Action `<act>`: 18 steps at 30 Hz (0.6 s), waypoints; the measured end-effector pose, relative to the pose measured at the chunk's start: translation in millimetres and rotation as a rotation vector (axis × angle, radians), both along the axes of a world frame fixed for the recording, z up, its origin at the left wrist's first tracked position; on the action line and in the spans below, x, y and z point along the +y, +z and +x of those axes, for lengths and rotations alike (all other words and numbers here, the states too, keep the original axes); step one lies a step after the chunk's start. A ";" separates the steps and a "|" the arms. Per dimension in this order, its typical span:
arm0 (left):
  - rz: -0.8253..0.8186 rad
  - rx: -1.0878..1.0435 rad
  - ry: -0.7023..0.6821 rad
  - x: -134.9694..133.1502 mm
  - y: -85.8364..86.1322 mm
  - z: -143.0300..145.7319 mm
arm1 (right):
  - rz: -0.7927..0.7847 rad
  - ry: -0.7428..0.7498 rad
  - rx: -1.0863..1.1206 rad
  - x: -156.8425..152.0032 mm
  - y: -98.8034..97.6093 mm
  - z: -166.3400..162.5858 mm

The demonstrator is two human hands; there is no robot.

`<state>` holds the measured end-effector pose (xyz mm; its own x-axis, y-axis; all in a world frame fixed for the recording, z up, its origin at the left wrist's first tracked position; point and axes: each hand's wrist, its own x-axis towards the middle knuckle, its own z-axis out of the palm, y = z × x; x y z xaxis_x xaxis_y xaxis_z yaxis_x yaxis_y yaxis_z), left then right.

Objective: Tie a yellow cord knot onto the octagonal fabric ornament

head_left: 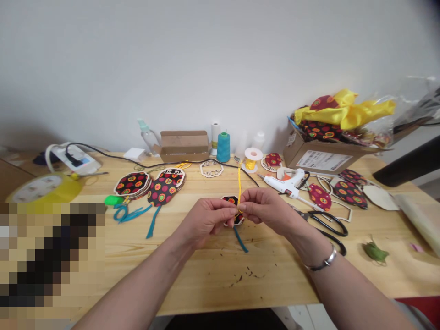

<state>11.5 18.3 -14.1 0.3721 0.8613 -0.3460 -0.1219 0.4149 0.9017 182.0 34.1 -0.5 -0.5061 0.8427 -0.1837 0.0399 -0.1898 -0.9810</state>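
Power strip point(79, 160): far left of the teal thread cone point(223, 147) on the bench point(192, 284), perhaps kept out there so its cable runs behind the working space
Stacked panels point(132, 183): left of the cone and nearer the front, piled flat, which likely saves room
Flowered panel point(161, 191): between that stack and the cone, its lattice edge at the back, a teal ribbon point(153, 224) trailing forward, apparently so it lies uncreased
Left hand point(213, 216): in front of the cone and slightly left, thumb and forefinger pinching the yellow cord point(239, 183) near its lower end, seemingly to steady it
Octagonal piece point(231, 200): in front of the cone, behind and under the fingers; whether it is held or rests on the bench I cannot tell
Right hand point(266, 210): in front of the cone and to its right, fingertips closed on the same cord, meeting the left ones, as if for fine control
Glue gun point(287, 183): right of the cone, lying on its side, probably for easy reach
Scissors point(330, 224): farther right and forward of the cone, handles toward the front, presumably for quick grasping
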 end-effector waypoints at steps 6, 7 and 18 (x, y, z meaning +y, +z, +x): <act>0.002 0.061 0.014 0.0 1.5 0.5 | 0.016 -0.022 -0.027 -0.7 1.7 -1.1; 0.001 0.063 0.019 0.0 1.4 0.5 | 0.023 -0.024 -0.034 -0.8 2.3 -1.4; 0.046 0.059 0.128 1.8 5.3 2.6 | 0.263 -0.057 -0.223 0.9 3.6 0.9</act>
<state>14.1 20.1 -8.8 0.2382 0.9159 -0.3232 -0.1179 0.3576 0.9264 182.9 34.9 3.1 -0.4285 0.9018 -0.0569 0.2550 0.0603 -0.9650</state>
